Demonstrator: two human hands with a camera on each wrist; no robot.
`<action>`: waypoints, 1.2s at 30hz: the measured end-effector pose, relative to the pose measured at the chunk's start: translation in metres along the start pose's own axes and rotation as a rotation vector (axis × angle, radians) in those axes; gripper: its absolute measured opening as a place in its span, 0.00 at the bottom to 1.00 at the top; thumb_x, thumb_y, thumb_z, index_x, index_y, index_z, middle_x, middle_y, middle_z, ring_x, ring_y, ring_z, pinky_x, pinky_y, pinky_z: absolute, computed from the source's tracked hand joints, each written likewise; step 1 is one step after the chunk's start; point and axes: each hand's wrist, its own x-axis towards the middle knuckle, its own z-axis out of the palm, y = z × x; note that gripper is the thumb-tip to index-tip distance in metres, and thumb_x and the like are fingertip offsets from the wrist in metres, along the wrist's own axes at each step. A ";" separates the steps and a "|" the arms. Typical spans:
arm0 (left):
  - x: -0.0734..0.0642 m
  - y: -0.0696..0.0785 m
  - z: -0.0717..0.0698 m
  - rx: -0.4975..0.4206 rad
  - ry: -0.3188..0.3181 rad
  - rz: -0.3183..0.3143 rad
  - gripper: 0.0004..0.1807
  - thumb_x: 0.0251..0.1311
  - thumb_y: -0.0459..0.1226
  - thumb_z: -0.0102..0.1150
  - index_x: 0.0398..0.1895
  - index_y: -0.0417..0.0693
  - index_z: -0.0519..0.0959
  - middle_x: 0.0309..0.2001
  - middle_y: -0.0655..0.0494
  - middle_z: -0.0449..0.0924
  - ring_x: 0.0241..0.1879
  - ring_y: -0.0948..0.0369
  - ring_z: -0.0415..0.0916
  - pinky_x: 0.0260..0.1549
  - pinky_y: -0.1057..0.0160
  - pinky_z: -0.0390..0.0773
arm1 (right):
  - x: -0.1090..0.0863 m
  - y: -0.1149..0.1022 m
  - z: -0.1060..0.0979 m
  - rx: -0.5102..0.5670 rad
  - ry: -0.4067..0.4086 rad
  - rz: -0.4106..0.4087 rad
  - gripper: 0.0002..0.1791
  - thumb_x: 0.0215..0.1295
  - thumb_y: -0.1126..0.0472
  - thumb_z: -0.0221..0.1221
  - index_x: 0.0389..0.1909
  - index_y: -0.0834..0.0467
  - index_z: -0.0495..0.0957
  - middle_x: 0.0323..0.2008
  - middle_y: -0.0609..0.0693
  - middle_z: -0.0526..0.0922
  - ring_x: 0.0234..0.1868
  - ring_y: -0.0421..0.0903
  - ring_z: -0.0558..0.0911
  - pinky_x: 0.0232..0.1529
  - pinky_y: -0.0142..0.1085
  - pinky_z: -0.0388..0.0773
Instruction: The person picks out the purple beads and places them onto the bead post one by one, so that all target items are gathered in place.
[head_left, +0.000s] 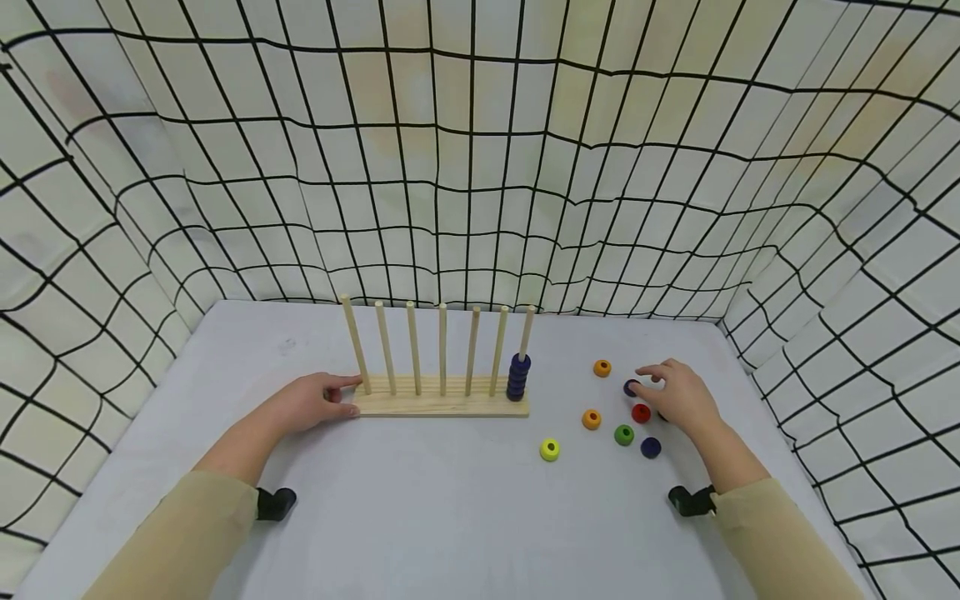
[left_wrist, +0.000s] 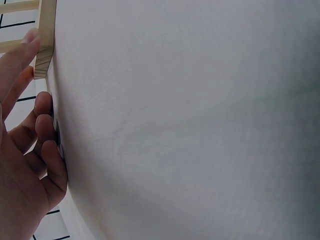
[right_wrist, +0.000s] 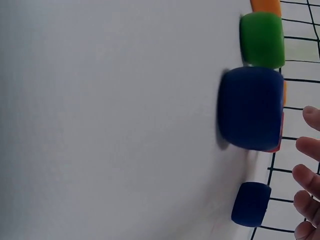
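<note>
Black net (head_left: 472,57) walls the white table (head_left: 420,517) left, right and far! Left hand (head_left: 311,402) pinches the rack (head_left: 442,406); right hand (head_left: 682,397), spread, hovers among beads (head_left: 621,438).

- White tabletop (head_left: 420,517), a broad, flat, pale surface that spreads across the lower part of the head view and fills most of both wrist views.
- Faint grey mark (head_left: 287,342) on the tabletop, toward its far left corner.
- Black net (head_left: 472,57) of thin cords in large, uneven squares, rising along the back, left and right sides of the tabletop; parts of it also show at the edges of both wrist views.
- Pale backing (head_left: 493,96) behind the net, off-white with soft, blurred yellowish and pinkish patches.
</note>
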 end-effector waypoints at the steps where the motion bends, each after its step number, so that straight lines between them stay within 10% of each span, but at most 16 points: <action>1: 0.000 0.000 0.000 0.001 0.001 -0.002 0.37 0.59 0.50 0.69 0.69 0.46 0.72 0.32 0.54 0.69 0.31 0.58 0.65 0.30 0.59 0.65 | 0.001 0.002 0.000 -0.004 -0.007 0.003 0.25 0.66 0.47 0.63 0.58 0.58 0.80 0.49 0.62 0.77 0.50 0.61 0.75 0.48 0.56 0.73; 36: 0.000 0.002 -0.001 0.002 -0.009 0.004 0.37 0.59 0.50 0.69 0.69 0.43 0.71 0.32 0.54 0.70 0.31 0.58 0.65 0.30 0.59 0.66 | 0.013 0.014 0.010 -0.033 -0.091 0.041 0.28 0.63 0.45 0.65 0.56 0.60 0.81 0.49 0.62 0.79 0.48 0.60 0.77 0.48 0.55 0.74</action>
